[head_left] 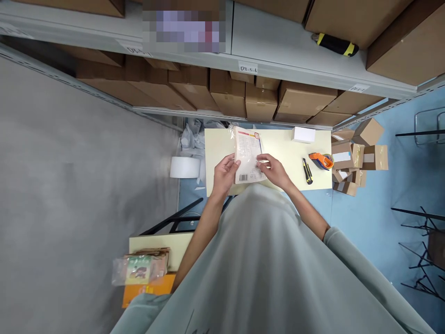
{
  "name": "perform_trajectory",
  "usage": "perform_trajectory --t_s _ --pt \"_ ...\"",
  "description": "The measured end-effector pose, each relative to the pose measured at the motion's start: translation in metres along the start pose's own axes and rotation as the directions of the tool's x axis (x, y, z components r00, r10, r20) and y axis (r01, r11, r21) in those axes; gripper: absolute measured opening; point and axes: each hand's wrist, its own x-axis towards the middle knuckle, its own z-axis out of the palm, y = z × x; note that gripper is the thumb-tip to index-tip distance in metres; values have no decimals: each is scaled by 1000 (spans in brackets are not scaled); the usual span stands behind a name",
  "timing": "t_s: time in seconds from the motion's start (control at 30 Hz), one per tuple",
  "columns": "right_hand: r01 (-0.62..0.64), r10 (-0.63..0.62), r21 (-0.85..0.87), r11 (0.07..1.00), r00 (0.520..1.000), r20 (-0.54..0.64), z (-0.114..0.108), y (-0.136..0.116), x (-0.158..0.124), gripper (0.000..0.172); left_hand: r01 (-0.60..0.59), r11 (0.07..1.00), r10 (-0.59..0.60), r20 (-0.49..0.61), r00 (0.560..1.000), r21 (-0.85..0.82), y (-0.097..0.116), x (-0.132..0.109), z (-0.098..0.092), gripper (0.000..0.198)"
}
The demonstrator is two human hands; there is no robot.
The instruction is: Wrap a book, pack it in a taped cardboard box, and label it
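A book in a clear plastic sleeve (247,155) is held up over the pale table (278,178), its printed side with a barcode facing me. On its left edge my left hand (225,175) is closed, the thumb lying on the cover. My right hand (273,169) pinches the right edge with thumb and fingers. Loose clear plastic sticks out past the book's top left corner. To the right on the table lie a black and yellow utility knife (307,171) and an orange tape dispenser (320,161). Behind them is a white box (303,135).
Above the table runs a grey shelf (278,51) packed with cardboard boxes, another utility knife (335,44) on it. Small cartons (344,155) are piled right of the table. A white roll (185,167) stands at the left. Bagged books (142,269) lie on a lower left table.
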Motion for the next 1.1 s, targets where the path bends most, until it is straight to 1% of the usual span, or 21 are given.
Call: perform_trajectory --t_s 0.17,0.37,0.53,0.73,0.83,0.97,1.1 --pt "-23 23 1 1000 1000 15 -2 0 2 33 6 1000 -6 7 1000 24 3 0 3 75" --pt "-47 47 22 999 999 17 -3 2 5 35 -13 998 11 40 999 53 5 1 6 72" --pt "-55 54 36 998 998 11 -2 6 6 37 -16 998 13 45 999 64 5 3 9 73" --pt "-78 78 38 996 997 16 1 10 8 37 -50 995 45 66 997 83 4 3 14 73" --pt "-97 96 62 993 995 19 5 10 9 41 -82 990 74 72 995 115 4 1 19 70" --pt "-137 134 96 986 990 39 11 6 9 54 -138 974 126 76 989 178 5 -1 26 65" --pt "-166 163 95 982 986 40 15 3 8 61 -154 963 143 66 987 220 6 -5 31 58"
